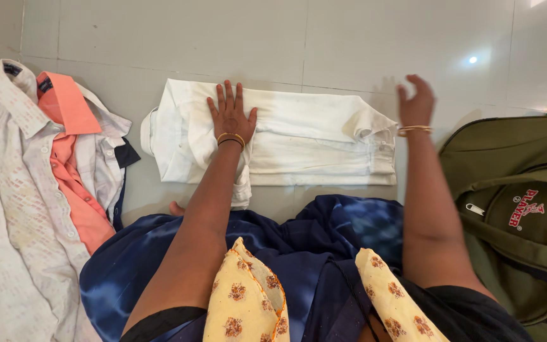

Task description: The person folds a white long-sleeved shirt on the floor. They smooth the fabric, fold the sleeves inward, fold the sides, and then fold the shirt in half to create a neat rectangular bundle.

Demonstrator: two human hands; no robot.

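A white shirt (311, 136) lies folded into a long band on the pale tiled floor (349, 38) in front of me. My left hand (230, 114) presses flat on its left part, fingers spread, with bangles at the wrist. My right hand (416, 101) hovers open just above the shirt's right end, fingers loosely curled and holding nothing. My lap, in dark blue cloth with a yellow flowered scarf (248, 297), fills the bottom of the view.
A pile of shirts lies at the left: a pale patterned one (14, 190) and an orange one (74, 171). An olive green backpack (514, 202) rests at the right, close to my right arm.
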